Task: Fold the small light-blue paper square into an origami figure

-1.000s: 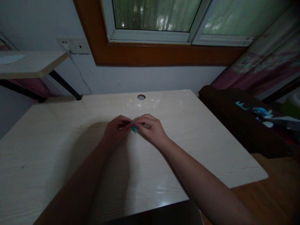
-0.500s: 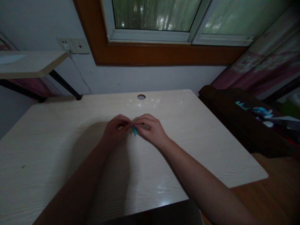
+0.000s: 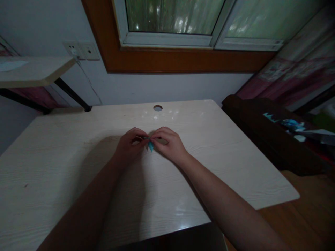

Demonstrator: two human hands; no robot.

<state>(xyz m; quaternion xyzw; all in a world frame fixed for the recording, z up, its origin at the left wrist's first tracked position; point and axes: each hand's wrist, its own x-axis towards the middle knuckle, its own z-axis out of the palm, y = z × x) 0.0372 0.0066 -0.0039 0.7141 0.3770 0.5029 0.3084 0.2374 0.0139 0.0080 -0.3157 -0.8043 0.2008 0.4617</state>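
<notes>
Over the middle of the pale wood-grain table (image 3: 188,177), a small piece of blue folded paper (image 3: 151,146) hangs between my hands, its pointed end downward. My left hand (image 3: 131,142) pinches it from the left with thumb and forefinger. From the right, my right hand (image 3: 167,142) pinches the same piece, so the fingertips of both hands nearly meet. Most of the paper's upper part is hidden behind the fingers.
A raised shelf (image 3: 36,71) on black legs stands at the back left. Near the table's back edge is a round cable hole (image 3: 157,108). Dark furniture (image 3: 251,118) at the right bears several blue pieces (image 3: 291,124). A small dark mark (image 3: 25,185) lies at left.
Both hands stay in almost the same place. The blue folded paper has shifted very slightly at the fingertips.
</notes>
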